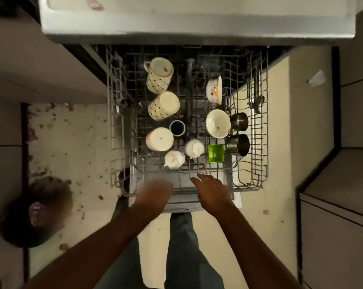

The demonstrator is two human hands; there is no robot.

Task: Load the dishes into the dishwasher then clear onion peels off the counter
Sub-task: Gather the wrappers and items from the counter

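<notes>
So we're standing over the pulled-out dishwasher rack [259,142], and it's already pretty full. The patterned mugs [159,76] and white cups [159,139] sit mouth-down or tipped on the left so water drains off, with two steel cups [238,121] and a little green dish [216,153] wedged on the right.

Both hands are at the rack's near edge. Our right hand [212,189] has relaxed fingers reaching onto the front wires, holding nothing. The left hand [155,193] is too blurred — we can't tell if it's gripping the rail or just hovering. Our guess is we're about to push the rack in.

Onion peels [51,126] are scattered over the floor on the left, and there's another bit up on the counter [95,4] — that part isn't done yet.
</notes>
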